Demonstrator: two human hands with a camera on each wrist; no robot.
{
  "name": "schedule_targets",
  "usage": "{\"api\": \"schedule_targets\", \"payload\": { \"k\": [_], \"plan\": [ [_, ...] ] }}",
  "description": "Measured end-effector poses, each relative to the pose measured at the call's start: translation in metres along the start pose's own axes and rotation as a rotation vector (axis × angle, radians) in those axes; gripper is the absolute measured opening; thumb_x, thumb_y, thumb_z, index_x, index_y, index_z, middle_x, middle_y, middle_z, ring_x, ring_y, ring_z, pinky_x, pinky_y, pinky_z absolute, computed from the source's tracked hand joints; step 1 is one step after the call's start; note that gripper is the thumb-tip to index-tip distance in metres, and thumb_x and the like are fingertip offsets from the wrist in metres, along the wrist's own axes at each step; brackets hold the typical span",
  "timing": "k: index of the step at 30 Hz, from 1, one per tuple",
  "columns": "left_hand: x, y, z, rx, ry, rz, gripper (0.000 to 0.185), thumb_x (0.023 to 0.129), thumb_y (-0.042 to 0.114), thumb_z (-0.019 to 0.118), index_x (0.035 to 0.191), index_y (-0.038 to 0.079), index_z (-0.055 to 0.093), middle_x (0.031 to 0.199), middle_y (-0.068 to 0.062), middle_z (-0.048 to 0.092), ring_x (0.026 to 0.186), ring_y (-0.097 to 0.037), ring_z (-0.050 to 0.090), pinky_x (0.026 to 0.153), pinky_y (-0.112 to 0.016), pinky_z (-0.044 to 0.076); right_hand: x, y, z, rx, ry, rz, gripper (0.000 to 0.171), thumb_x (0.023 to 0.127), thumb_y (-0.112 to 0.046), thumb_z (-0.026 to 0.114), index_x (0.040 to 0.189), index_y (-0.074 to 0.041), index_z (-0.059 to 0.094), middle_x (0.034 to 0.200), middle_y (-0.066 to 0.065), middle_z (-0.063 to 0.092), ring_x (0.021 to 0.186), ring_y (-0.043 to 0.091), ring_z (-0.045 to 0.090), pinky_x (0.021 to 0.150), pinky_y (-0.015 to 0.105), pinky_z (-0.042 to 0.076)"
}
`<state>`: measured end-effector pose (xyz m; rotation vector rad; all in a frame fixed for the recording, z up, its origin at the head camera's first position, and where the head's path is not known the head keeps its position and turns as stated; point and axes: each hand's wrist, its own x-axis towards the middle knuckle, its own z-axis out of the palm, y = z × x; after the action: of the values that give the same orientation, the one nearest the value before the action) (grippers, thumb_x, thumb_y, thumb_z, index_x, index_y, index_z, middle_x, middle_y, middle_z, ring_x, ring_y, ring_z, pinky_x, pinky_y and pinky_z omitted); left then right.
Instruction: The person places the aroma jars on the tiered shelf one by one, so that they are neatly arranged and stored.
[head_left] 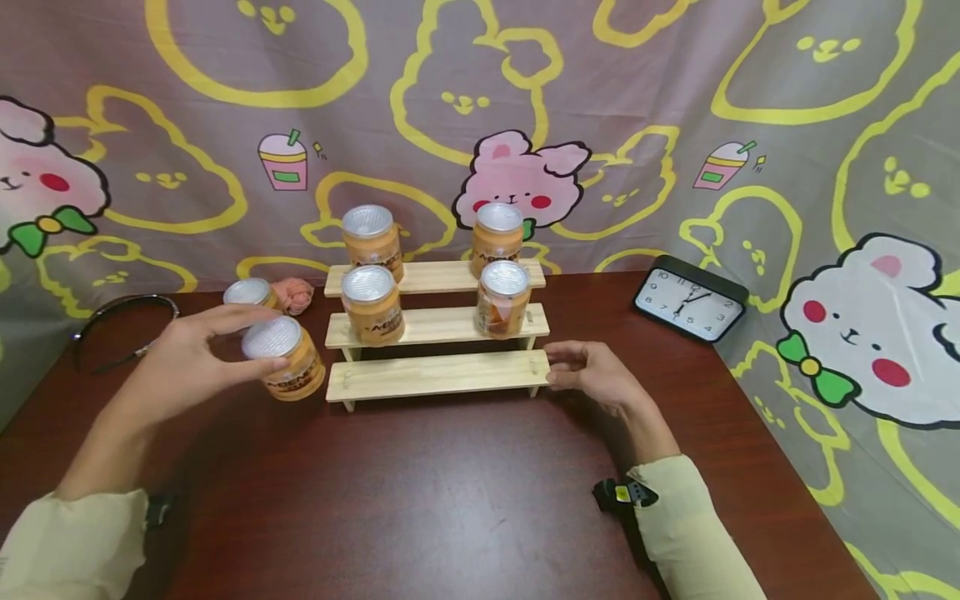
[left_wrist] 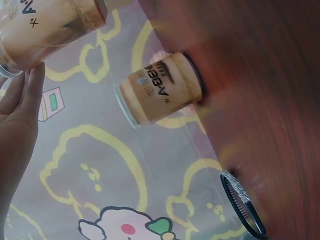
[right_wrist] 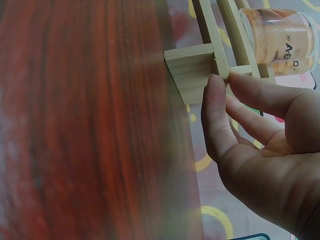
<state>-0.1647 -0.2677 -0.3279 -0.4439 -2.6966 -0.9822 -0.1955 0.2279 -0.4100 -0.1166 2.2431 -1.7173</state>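
Observation:
My left hand [head_left: 191,354] grips a jar [head_left: 296,375] with a silver lid and an orange-brown label, held above the table left of a three-step wooden stand [head_left: 438,375]. In the left wrist view this jar shows at the top left corner, fingers against its lid end. My right hand [head_left: 600,375] pinches the right end of the stand's lowest board, thumb and fingertip at its corner in the right wrist view. Two similar jars stand on the middle step, a left jar [head_left: 372,312] and a right jar [head_left: 503,304]. The top step bears a left jar [head_left: 372,242] and a right jar [head_left: 497,237].
Behind my left hand stands another jar [head_left: 251,292], beside a ball of pink yarn [head_left: 294,295]. A dark headband [head_left: 123,308] lies at the far left. On the right is a clock [head_left: 690,300]. A patterned curtain [head_left: 420,75] hangs behind the brown table [head_left: 450,500].

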Motion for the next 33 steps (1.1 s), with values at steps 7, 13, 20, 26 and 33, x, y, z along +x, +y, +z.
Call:
{"api": "schedule_targets", "payload": {
  "k": [7, 13, 20, 26, 33],
  "plan": [
    [0.001, 0.01, 0.008, -0.032, 0.031, 0.159, 0.055, 0.069, 0.013, 0.095, 0.12, 0.01, 0.075, 0.119, -0.012, 0.071, 0.105, 0.007, 0.05, 0.083, -0.006, 0.036, 0.0, 0.0, -0.001, 0.001, -0.001, 0.019, 0.051, 0.092, 0.01, 0.067, 0.14, 0.014, 0.049, 0.131, 0.032, 0.058, 0.103, 0.024, 0.066, 0.084, 0.04, 0.058],
    [-0.001, 0.018, 0.011, -0.028, 0.049, 0.242, 0.057, 0.063, 0.008, 0.097, 0.116, 0.008, 0.076, 0.12, -0.012, 0.07, 0.107, 0.008, 0.051, 0.083, -0.006, 0.038, 0.001, -0.001, -0.002, -0.009, 0.002, 0.026, 0.051, 0.092, 0.009, 0.067, 0.14, 0.013, 0.05, 0.131, 0.031, 0.059, 0.104, 0.025, 0.065, 0.085, 0.04, 0.058],
    [0.001, 0.027, 0.016, -0.034, 0.065, 0.29, 0.06, 0.059, 0.006, 0.098, 0.115, 0.008, 0.077, 0.118, -0.01, 0.072, 0.104, 0.007, 0.054, 0.084, -0.006, 0.038, 0.002, -0.003, -0.002, -0.014, 0.001, 0.029, 0.051, 0.092, 0.009, 0.067, 0.14, 0.012, 0.05, 0.133, 0.03, 0.057, 0.104, 0.025, 0.065, 0.085, 0.04, 0.058],
    [0.005, 0.035, 0.024, -0.036, 0.054, 0.323, 0.059, 0.058, 0.006, 0.099, 0.113, 0.006, 0.077, 0.114, -0.008, 0.073, 0.11, 0.007, 0.054, 0.088, -0.006, 0.038, 0.001, -0.003, -0.001, -0.001, -0.001, 0.02, 0.051, 0.092, 0.009, 0.066, 0.14, 0.013, 0.05, 0.134, 0.031, 0.057, 0.103, 0.025, 0.065, 0.084, 0.038, 0.058],
    [0.008, 0.039, 0.036, -0.035, 0.089, 0.364, 0.063, 0.054, 0.008, 0.1, 0.112, 0.003, 0.077, 0.113, -0.012, 0.073, 0.108, -0.01, 0.059, 0.091, -0.007, 0.037, 0.002, -0.001, -0.001, 0.001, -0.005, 0.016, 0.051, 0.092, 0.01, 0.066, 0.139, 0.014, 0.05, 0.133, 0.031, 0.057, 0.103, 0.024, 0.066, 0.084, 0.038, 0.059]
  ]
}}
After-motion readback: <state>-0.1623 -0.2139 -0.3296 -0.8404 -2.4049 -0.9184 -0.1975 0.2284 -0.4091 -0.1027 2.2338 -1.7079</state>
